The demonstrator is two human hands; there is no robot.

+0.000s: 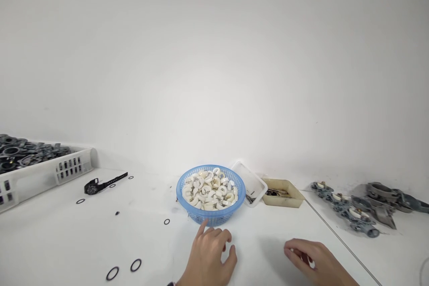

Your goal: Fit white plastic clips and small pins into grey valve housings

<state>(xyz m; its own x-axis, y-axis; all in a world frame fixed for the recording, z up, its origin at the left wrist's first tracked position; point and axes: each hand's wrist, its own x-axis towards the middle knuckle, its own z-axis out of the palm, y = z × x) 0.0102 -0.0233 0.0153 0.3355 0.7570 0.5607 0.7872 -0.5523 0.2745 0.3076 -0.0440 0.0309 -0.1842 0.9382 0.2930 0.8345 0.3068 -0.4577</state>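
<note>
My left hand (209,257) is just in front of a blue round basket (182,201), with its index finger stretched toward the basket's lower wall. Its thumb and fingers are spread, and nothing shows between them. Inside the basket lies a heap of white ring-like plastic parts (209,192). Off to the right, my right hand (317,261) hovers over the white table with curled fingers, thumb and index tips close together. Whether something small is pinched there is hidden from view.
A clear plastic box (250,178) leans beside the basket, next to a tan tray (291,201) of small tools. Grey metal parts (382,201) lie right. A white crate (40,183), a black wristwatch (92,187) and several black rings (136,265) are left. A wall stands behind.
</note>
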